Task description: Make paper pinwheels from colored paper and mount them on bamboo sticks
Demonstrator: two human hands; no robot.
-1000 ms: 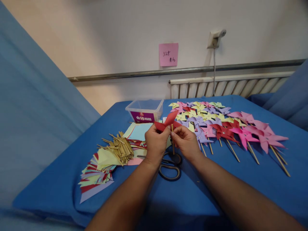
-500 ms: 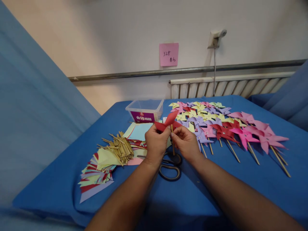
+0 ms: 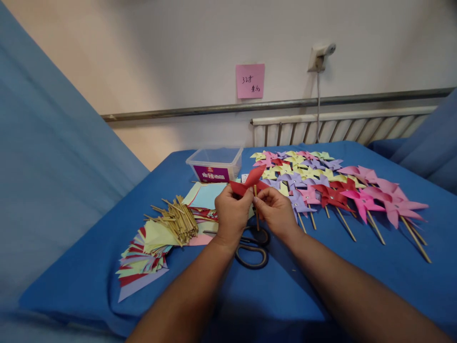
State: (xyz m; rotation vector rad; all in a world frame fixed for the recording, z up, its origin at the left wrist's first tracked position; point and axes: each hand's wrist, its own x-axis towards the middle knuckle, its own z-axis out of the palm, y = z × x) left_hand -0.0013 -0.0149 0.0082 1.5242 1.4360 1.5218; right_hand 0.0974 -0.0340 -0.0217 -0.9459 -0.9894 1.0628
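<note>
Between my two hands is a red paper pinwheel [image 3: 254, 176] with a thin wooden stick [image 3: 257, 221] pointing down from it. My left hand [image 3: 233, 209] is closed on the left part of the pinwheel, near its middle. My right hand [image 3: 275, 207] pinches from the right, its fingertips by the top of the stick. The fingers hide the pinwheel's centre. Below them, on the blue cloth, lie black-handled scissors [image 3: 254, 257], partly behind my left wrist.
Rows of finished paper pinwheels [image 3: 332, 196] lie on the right. To the left are a bundle of sticks [image 3: 183, 224], fanned paper strips [image 3: 139, 267] and stacked paper sheets [image 3: 209, 193]. A clear plastic box [image 3: 233, 164] stands at the back, before the wall rail [image 3: 200, 110].
</note>
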